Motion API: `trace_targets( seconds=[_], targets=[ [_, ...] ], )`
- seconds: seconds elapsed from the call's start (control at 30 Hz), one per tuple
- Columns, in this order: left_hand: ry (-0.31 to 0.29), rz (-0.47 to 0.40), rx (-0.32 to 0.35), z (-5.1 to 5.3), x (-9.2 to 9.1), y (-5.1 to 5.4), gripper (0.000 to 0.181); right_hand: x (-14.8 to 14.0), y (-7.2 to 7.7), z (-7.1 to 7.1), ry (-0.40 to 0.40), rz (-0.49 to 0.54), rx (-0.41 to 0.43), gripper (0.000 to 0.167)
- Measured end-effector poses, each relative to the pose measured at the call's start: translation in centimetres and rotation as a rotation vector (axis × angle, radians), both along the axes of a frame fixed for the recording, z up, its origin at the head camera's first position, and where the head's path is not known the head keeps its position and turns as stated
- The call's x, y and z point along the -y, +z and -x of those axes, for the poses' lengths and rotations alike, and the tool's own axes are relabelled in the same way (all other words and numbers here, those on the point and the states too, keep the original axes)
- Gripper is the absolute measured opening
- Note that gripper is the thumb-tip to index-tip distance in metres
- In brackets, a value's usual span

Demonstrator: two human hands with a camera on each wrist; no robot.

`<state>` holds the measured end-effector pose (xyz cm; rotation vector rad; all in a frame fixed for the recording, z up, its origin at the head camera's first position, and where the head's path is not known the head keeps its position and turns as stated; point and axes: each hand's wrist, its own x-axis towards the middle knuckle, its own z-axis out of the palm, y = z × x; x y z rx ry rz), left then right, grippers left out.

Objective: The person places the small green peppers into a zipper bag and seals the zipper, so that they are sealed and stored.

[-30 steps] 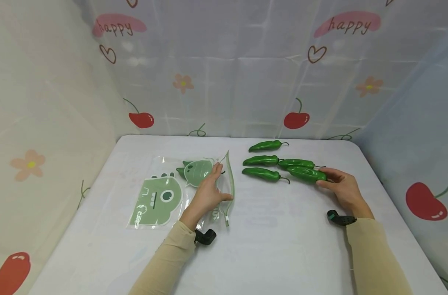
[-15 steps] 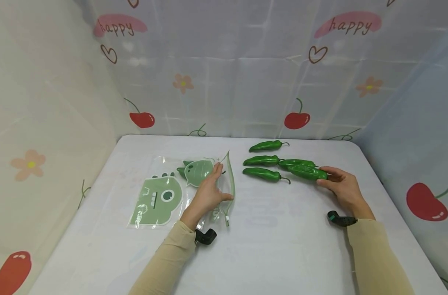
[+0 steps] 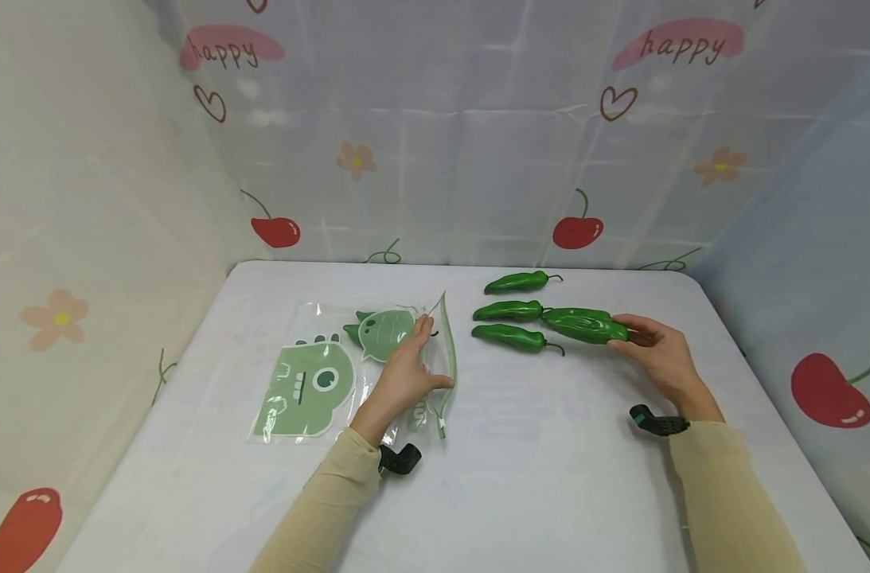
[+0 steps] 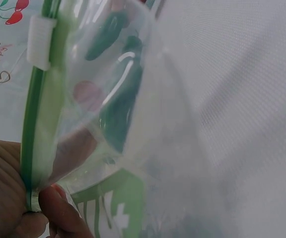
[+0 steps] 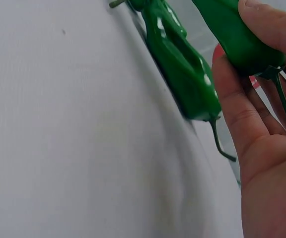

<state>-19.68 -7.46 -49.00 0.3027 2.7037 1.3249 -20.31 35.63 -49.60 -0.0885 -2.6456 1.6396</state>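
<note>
The grip of the right hand (image 3: 664, 358), right of centre in the head view, is narrow: thumb and fingers pinch a green chili pepper (image 5: 242, 42) close to its stem end, and the thin stem hangs toward the palm. The pepper looks glossy and smooth, so it should handle as light, fairly firm and a little slippery; the broad shoulder below the stem seems the best place to take hold, as the stem itself looks too thin to carry by.

The left hand (image 3: 399, 382), left of centre, lies over a clear slider zip bag (image 3: 311, 390); in the left wrist view its fingers seem to pinch the zip edge near the lower left. The bag's film looks limp and slick, the green zip strip stiffer and easier to hold.

In the right wrist view, a second pepper (image 5: 182, 74) lies just beside the held one. Farther left in the head view lie an upper pepper (image 3: 516, 282), a middle pepper (image 3: 508, 310) and a lower pepper (image 3: 509, 337), all on the white worktop (image 3: 535, 477). A cherry-printed curtain (image 3: 463, 183) fills the top of the frame.
</note>
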Motion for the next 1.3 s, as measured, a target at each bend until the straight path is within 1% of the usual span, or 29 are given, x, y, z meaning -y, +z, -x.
trace_targets(
  seconds=[0.1, 0.17, 0.43, 0.63, 0.93, 1.13, 1.3],
  targets=[
    [-0.002, -0.002, -0.004, 0.0, 0.0, 0.0, 0.116, 0.6, 0.3, 0.0, 0.024, 0.044, -0.021, 0.058],
    [-0.002, -0.002, -0.007, 0.0, 0.0, 0.1, 0.116, 1.0, 0.6, 0.1, 0.040, 0.051, -0.036, 0.056],
    [-0.002, -0.001, -0.013, 0.0, 0.0, 0.1, 0.117, 3.0, 1.2, 0.3, 0.096, 0.046, -0.071, 0.050],
    [0.002, -0.002, -0.010, 0.0, 0.0, 0.1, 0.117, 4.2, 1.3, 0.5, 0.131, 0.037, -0.086, 0.048],
    [-0.002, 0.008, -0.015, -0.1, -0.1, 0.2, 0.116, 6.2, 1.4, 0.7, 0.196, 0.084, -0.099, 0.049],
    [0.000, 0.007, -0.016, -0.1, -0.1, 0.3, 0.116, 7.6, 1.7, 0.8, 0.208, 0.088, -0.082, 0.049],
    [-0.001, -0.001, -0.016, -0.2, 0.0, 0.4, 0.116, 8.6, 1.6, 1.2, 0.242, 0.116, -0.101, 0.049]
  ],
)
